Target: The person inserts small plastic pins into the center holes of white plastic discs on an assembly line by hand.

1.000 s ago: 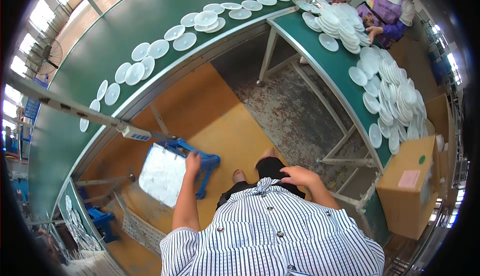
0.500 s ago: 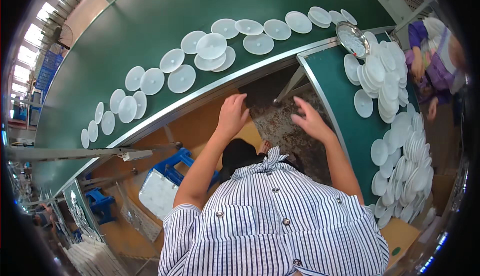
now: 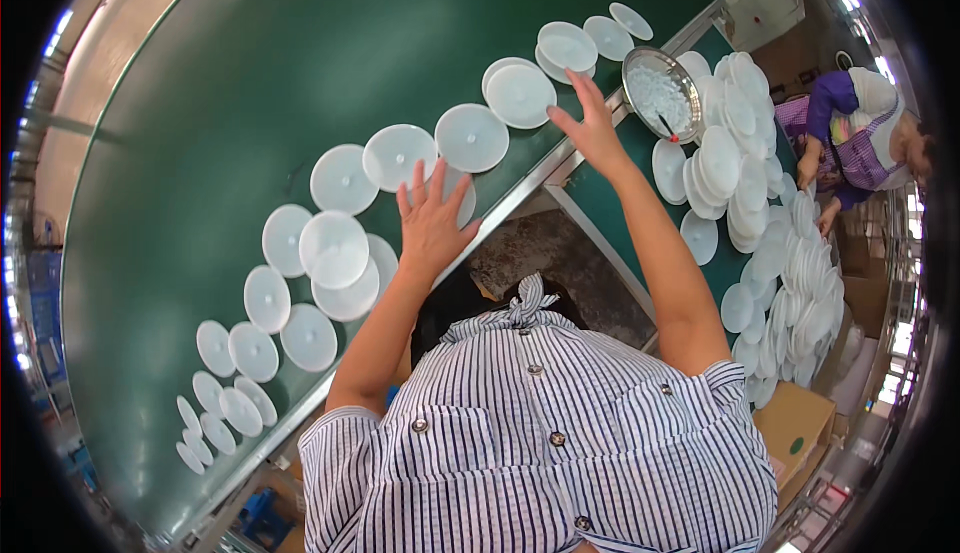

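Many round, translucent white, plastic-looking discs (image 3: 334,243) strung along the long green tabletop (image 3: 240,103); shallow overlap probably leaves each reachable. Left hand (image 3: 433,230) splayed above them, right hand (image 3: 594,135) spread beside farther ones; neither grasps anything, contact unclear.

From head height, the left fisheye of the worn pair looks steeply down and forward! The shirt (image 3: 540,433) is nearest, looming large along the bottom edge; the left hand (image 3: 433,233) and right hand (image 3: 592,135) sit mid-frame, a bit farther out. Beyond them the table (image 3: 230,93) sweeps across the upper left, its edges bowed by the lens, while the co-worker (image 3: 850,138) shows small, out toward the right rim.
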